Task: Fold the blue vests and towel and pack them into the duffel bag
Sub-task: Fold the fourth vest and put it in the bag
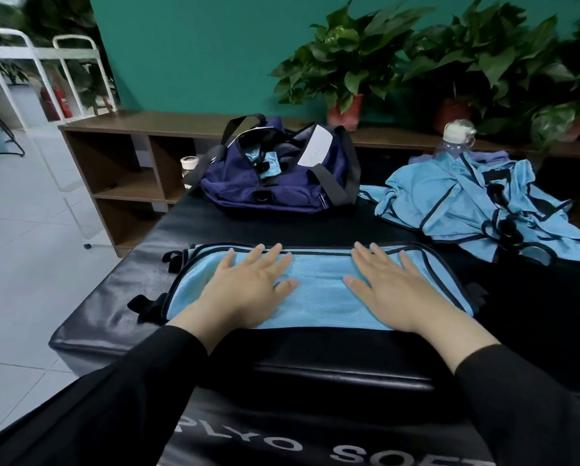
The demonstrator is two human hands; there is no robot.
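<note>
— Step? Pressing flat, left hand [248, 284] and right hand [394, 284] open-palmed on folded vest [318, 290], near edge of mat [113, 297].
— Next? Another fold, then into duffel bag [275, 176], possibly part-filled already.

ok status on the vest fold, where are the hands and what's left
Left hand and right hand open, pressing flat on folded blue vest. Duffel bag open, blue cloth inside. Unfolded vest pile waiting. Nothing in the way.
</note>
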